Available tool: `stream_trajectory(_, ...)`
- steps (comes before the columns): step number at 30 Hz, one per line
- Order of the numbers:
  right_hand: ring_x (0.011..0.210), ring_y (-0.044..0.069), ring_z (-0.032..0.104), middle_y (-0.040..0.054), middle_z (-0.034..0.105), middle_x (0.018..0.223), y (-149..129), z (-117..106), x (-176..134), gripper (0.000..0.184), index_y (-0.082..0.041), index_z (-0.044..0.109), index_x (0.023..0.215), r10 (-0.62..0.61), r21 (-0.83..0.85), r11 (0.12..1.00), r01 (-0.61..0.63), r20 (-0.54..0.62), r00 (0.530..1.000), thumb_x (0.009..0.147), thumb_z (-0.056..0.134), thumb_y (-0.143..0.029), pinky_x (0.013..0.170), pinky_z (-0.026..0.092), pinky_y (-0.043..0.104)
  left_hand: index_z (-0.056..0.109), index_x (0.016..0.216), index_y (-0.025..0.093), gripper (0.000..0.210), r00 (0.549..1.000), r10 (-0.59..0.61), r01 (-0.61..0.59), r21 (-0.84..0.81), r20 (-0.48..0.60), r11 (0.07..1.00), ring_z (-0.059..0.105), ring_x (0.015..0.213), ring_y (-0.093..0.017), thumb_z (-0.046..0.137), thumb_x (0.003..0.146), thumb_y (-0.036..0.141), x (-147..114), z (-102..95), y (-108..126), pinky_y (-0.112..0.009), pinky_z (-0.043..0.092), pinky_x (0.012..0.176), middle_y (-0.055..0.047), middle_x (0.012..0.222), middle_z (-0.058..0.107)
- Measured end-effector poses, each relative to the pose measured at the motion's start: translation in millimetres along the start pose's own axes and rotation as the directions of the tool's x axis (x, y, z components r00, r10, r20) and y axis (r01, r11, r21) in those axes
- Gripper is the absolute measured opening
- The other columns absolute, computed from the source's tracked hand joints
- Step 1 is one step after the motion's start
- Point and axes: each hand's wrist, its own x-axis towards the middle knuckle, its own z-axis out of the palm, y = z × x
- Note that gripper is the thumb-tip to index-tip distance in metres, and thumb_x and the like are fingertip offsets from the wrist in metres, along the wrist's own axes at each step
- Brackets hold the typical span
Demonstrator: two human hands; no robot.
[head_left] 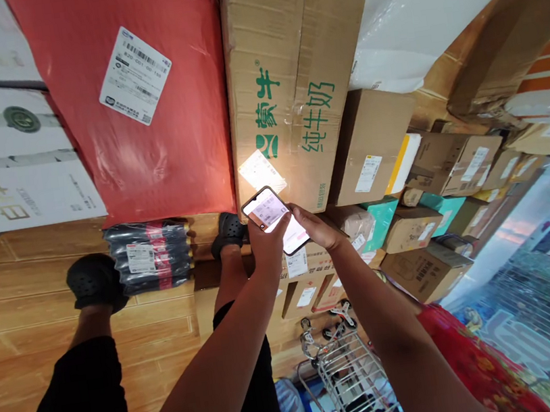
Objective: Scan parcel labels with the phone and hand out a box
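Note:
My left hand (266,241) is wrapped round a smartphone (295,232), its thumb lying over the edge of the lit screen. From the other side, my right hand (315,229) grips the phone's right edge. On the screen is a camera-like picture of a label. Just beyond the phone, a bright light falls on a white shipping label (260,171). That label is stuck to a long brown milk carton box (280,62) with green lettering. The fingers behind the phone are hidden.
A red wrapped parcel (164,112) and white boxes (20,180) stand to the left. By my shoes lies a black-wrapped bundle (154,257) on the wooden-patterned floor (25,323). Several cartons (373,144) fill the right side. A wire trolley (355,379) stands at the bottom.

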Motion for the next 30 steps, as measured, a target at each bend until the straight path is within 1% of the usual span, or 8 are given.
stream_trajectory(3,0.126,0.024,0.048,0.0083,0.057,0.132,4.3,0.2,1.0,0.057,-0.021,0.056,0.127,0.014,-0.006,1.0,-0.015,-0.017,1.0,0.084,0.052,-0.058,0.112,0.032,0.043,0.051,0.115,0.019,0.063,1.0,-0.017,0.017,-0.002,-0.013,1.0,0.068,0.096,-0.025,0.081,0.061,0.033,0.3,-2.3,-0.8,-0.039,0.055,0.084,-0.012,0.111,0.069)
stream_trajectory(5,0.122,0.024,0.051,0.0083,0.058,0.13,4.2,1.3,0.8,0.056,-0.02,0.056,0.126,0.011,-0.006,1.0,-0.011,-0.012,1.0,0.085,0.051,-0.058,0.109,0.035,0.042,0.051,0.116,0.019,0.064,0.999,-0.029,0.029,-0.01,-0.02,1.0,0.068,0.094,-0.025,0.081,0.062,0.034,0.7,-2.9,-0.5,-0.039,0.056,0.082,-0.013,0.11,0.069)
stream_trajectory(9,0.108,0.023,0.059,0.0083,0.064,0.119,-0.1,3.9,-0.3,0.054,-0.02,0.056,0.124,0.003,0.002,1.0,-0.003,0.009,1.0,0.086,0.05,-0.057,0.096,0.047,0.039,0.053,0.111,0.019,0.061,0.999,-0.032,0.032,0.0,-0.023,0.999,0.068,0.094,-0.026,0.082,0.06,0.032,2.0,-3.1,1.3,-0.04,0.056,0.081,-0.012,0.108,0.069)
stream_trajectory(13,0.093,0.021,0.063,0.0074,0.069,0.105,-4.1,4.2,-0.1,0.054,-0.019,0.056,0.122,-0.013,0.02,1.0,0.012,0.047,0.999,0.086,0.049,-0.058,0.081,0.051,0.037,0.053,0.109,0.019,0.059,1.0,-0.007,0.008,0.038,-0.026,0.999,0.068,0.094,-0.026,0.082,0.059,0.031,3.0,-3.1,1.8,-0.041,0.055,0.083,-0.011,0.105,0.07)
stream_trajectory(17,0.077,0.019,0.063,0.0049,0.07,0.095,-7.5,3.3,0.8,0.054,-0.02,0.055,0.123,-0.045,0.029,0.999,0.042,0.101,0.994,0.087,0.047,-0.059,0.066,0.05,0.032,0.052,0.111,0.02,0.059,1.0,0.009,-0.009,0.053,-0.007,0.999,0.068,0.093,-0.025,0.081,0.061,0.032,2.9,-3.1,1.0,-0.04,0.055,0.081,-0.01,0.107,0.07)
stream_trajectory(19,0.072,0.018,0.062,0.0041,0.07,0.093,-8.9,2.7,1.4,0.053,-0.021,0.056,0.123,-0.075,0.025,0.997,0.073,0.126,0.989,0.088,0.045,-0.059,0.062,0.049,0.031,0.052,0.111,0.02,0.058,1.0,0.006,-0.007,0.046,0.012,0.999,0.068,0.092,-0.025,0.08,0.062,0.032,3.1,-2.9,0.6,-0.04,0.055,0.08,-0.01,0.106,0.07)
stream_trajectory(24,0.074,0.017,0.062,0.0046,0.069,0.098,-9.9,1.4,3.1,0.051,-0.02,0.056,0.122,-0.095,0.012,0.995,0.094,0.131,0.987,0.089,0.044,-0.057,0.063,0.048,0.03,0.054,0.11,0.019,0.055,0.999,0.018,-0.019,0.036,0.034,0.999,0.068,0.091,-0.025,0.08,0.063,0.032,5.2,-2.1,0.3,-0.039,0.055,0.079,-0.01,0.106,0.07)
stream_trajectory(30,0.071,0.017,0.061,0.0037,0.07,0.096,-8.2,0.3,4.0,0.052,-0.021,0.056,0.123,-0.092,0.025,0.996,0.089,0.126,0.988,0.089,0.044,-0.058,0.059,0.047,0.029,0.055,0.108,0.018,0.055,0.999,0.002,-0.003,0.042,0.036,0.999,0.068,0.09,-0.025,0.081,0.061,0.032,5.1,0.5,3.7,-0.041,0.055,0.08,-0.011,0.105,0.07)
